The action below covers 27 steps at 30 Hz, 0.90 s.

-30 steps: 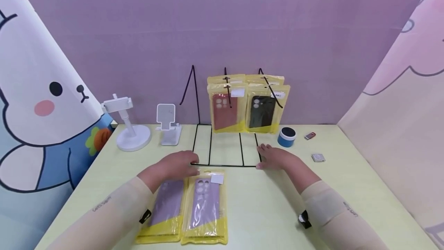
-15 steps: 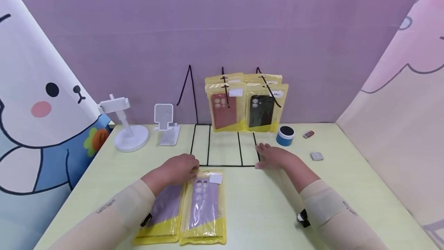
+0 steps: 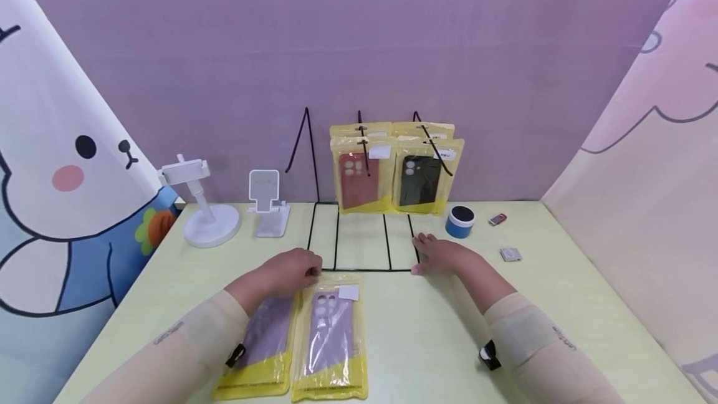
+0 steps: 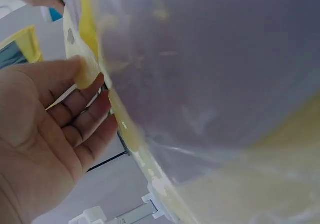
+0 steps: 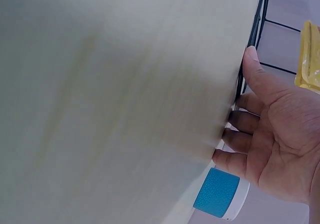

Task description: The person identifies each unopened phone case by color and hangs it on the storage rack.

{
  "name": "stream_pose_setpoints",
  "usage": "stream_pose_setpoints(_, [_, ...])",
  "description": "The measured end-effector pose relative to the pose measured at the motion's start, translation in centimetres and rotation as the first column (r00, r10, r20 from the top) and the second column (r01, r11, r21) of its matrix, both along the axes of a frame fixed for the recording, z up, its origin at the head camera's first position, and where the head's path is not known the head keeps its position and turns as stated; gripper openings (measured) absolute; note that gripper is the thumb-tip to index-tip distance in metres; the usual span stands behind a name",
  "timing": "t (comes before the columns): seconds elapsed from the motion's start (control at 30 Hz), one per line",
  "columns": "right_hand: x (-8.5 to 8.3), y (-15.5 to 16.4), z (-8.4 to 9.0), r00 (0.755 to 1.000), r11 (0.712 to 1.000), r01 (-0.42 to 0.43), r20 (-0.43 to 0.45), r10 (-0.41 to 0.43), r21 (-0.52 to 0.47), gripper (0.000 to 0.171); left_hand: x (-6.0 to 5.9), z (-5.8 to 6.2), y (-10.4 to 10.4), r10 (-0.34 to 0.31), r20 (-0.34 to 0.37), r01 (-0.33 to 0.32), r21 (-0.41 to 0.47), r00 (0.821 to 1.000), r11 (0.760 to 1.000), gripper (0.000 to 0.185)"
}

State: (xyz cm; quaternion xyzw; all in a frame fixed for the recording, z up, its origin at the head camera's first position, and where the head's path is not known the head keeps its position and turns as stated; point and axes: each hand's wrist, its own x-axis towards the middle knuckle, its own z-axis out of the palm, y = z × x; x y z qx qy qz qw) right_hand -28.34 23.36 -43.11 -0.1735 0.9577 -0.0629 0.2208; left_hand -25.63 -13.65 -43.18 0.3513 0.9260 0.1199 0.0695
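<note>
Two yellow-edged clear packages, each with a purple phone case inside, lie side by side on the table: a left package (image 3: 269,335) and a right package (image 3: 331,341). My left hand (image 3: 288,269) is over their top edges. In the left wrist view, its thumb and fingers pinch a yellow corner beside a hang hole, apparently the right package's. My right hand (image 3: 445,256) rests at the front right corner of a black wire rack (image 3: 364,270), its thumb touching the wire and its fingers extended. Packaged red (image 3: 359,182) and black (image 3: 421,182) phone cases hang on the rack's hooks.
A white round-based stand (image 3: 210,226) and a folding phone stand (image 3: 272,204) are left of the rack. Right of it are a blue-and-white round device (image 3: 460,222), a red-and-silver USB stick (image 3: 497,219) and a small silver clip-like item (image 3: 510,255). The rack's left hook carries no package.
My left hand has shifted slightly toward the right, off the rack's front left corner and onto the package tops. My right hand stays at the rack's corner.
</note>
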Motion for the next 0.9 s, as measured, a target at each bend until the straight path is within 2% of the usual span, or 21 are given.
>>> stream_pose_setpoints(0.1, [0.1,-0.1,0.0,1.000,1.000,-0.001,0.002,0.001,0.003,0.086,0.4,0.7,0.0,0.042,0.111,-0.055,0.114,0.993,0.992,0.015])
stream_pose_setpoints(0.17, [0.1,-0.1,0.0,1.000,1.000,0.000,0.000,0.000,0.001,0.086,0.7,1.3,0.0,0.050,0.200,-0.094,0.218,0.979,0.972,0.014])
stream_pose_setpoints(0.27, [0.1,-0.1,0.0,1.000,1.000,0.002,0.001,-0.002,-0.002,0.086,1.4,2.4,-0.2,0.004,0.332,-0.138,0.380,0.943,0.915,0.010])
stream_pose_setpoints(0.37, [0.1,-0.1,0.0,1.000,1.000,-0.003,0.000,0.003,-0.013,0.085,2.1,3.4,-0.2,-0.049,0.420,-0.186,0.500,0.906,0.846,0.010])
stream_pose_setpoints(0.4, [0.1,-0.2,0.1,1.000,1.000,-0.001,0.001,0.001,-0.012,0.085,2.4,3.7,-0.3,-0.059,0.429,-0.197,0.528,0.901,0.826,0.011])
stream_pose_setpoints(0.43, [0.2,-0.1,0.1,1.000,1.000,0.003,0.002,-0.003,-0.011,0.085,2.6,4.0,-0.2,-0.061,0.432,-0.209,0.549,0.900,0.809,0.012])
stream_pose_setpoints(0.53, [0.3,-0.2,0.1,1.000,1.000,0.011,0.007,-0.011,-0.010,0.084,3.4,4.9,-0.3,-0.032,0.403,-0.234,0.592,0.914,0.772,0.013])
stream_pose_setpoints(0.63, [0.4,-0.2,0.1,1.000,1.000,0.007,0.007,-0.007,-0.008,0.084,4.3,6.1,-0.4,0.031,0.347,-0.254,0.619,0.937,0.743,0.010])
stream_pose_setpoints(0.77, [0.3,-0.1,0.1,1.000,1.000,-0.001,-0.002,0.001,-0.002,0.085,5.1,8.1,-0.7,0.133,0.235,-0.258,0.655,0.963,0.711,0.009])
stream_pose_setpoints(0.9, [0.2,-0.1,-0.1,1.000,1.000,-0.003,-0.008,0.003,-0.004,0.085,5.3,10.0,-1.5,0.246,0.122,-0.262,0.675,0.962,0.690,0.011])
